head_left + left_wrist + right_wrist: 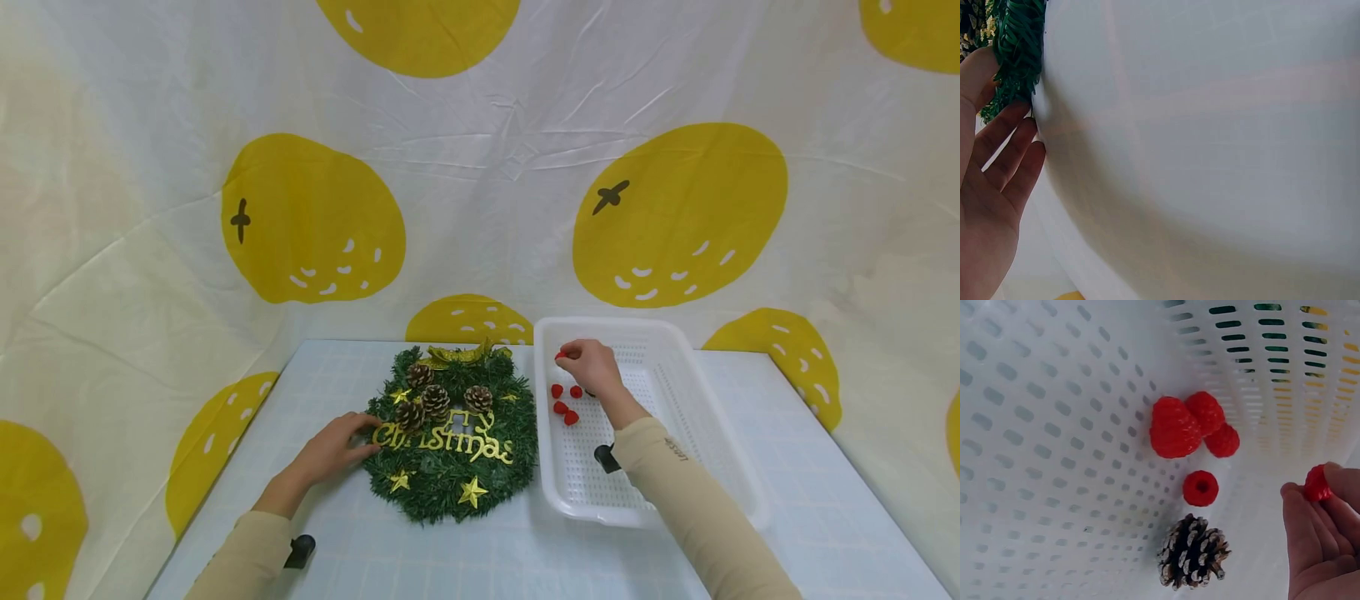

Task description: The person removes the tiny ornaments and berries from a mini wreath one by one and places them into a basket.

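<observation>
A green Christmas wreath point(442, 492) lies on the table, with gold lettering point(450, 442), gold stars and several pine cones point(435, 402) on it. My left hand point(333, 447) grips the wreath's left edge, thumb on one side and fingers at the other, as the left wrist view shows. Over the far left part of a white basket point(551, 475), my right hand point(596, 367) pinches a red raspberry point(1317, 483) between thumb and fingertips. Several more raspberries point(1174, 427) lie below it in the basket, near a frosted pine cone point(1192, 553) mostly hidden by the wrist in the head view.
The basket has slotted walls and stands right beside the wreath on a pale checked tabletop point(322, 550). Behind the table hangs a white curtain point(480, 208) with large yellow fruit prints. A gold bow point(457, 356) tops the wreath's far edge.
</observation>
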`<state>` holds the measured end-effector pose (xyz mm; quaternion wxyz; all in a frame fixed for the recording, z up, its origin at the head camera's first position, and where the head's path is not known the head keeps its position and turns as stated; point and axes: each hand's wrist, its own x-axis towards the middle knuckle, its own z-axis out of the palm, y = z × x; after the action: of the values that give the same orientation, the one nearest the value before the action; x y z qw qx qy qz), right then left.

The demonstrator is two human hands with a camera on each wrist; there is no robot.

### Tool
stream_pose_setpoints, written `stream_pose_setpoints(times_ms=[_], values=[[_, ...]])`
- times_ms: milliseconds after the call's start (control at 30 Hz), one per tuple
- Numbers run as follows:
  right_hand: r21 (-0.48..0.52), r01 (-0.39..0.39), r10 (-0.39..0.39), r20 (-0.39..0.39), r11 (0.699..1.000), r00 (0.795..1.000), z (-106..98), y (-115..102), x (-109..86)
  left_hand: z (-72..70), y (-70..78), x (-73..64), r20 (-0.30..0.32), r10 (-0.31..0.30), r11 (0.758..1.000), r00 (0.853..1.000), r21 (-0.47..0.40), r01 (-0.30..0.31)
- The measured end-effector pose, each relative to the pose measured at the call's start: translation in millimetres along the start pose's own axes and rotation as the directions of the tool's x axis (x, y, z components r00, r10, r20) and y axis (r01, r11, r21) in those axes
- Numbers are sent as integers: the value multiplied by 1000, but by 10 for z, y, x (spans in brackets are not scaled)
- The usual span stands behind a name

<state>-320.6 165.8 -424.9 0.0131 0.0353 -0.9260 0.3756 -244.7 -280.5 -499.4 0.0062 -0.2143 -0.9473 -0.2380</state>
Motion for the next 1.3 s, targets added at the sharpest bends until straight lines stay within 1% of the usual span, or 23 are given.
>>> stream_pose_setpoints(times_ms=[167,400,600,700,867,1000,1100,1167,1300], values=[[-44,15,-14,28,999,1000,47,11,-2,2,-4,5,-3,-3,1000,1000,2,3],[-66,-10,14,68,998,998,88,17,-3,1,7,3,7,-3,1000,1000,-2,3],[-106,-11,21,95,994,995,127,64,6,2,2,3,2,-14,1000,1000,-5,14],[-120,-8,21,105,993,994,140,86,4,9,-8,8,0,-7,1000,1000,-1,7],[-106,-7,18,107,994,994,117,82,-12,16,-18,12,1,-6,1000,1000,5,6],[-106,0,9,84,994,996,65,37,-27,12,-14,12,1,-9,1000,1000,-2,9],[-76,0,5,64,997,998,21,-19,-33,7,-4,8,0,-7,1000,1000,-2,7],[-38,2,0,48,999,999,-5,-63,-39,5,-1,5,0,-10,1000,1000,-3,10],[11,28,-28,21,1000,999,-38,-182,-89,9,-3,8,0,-13,1000,1000,1,13]])
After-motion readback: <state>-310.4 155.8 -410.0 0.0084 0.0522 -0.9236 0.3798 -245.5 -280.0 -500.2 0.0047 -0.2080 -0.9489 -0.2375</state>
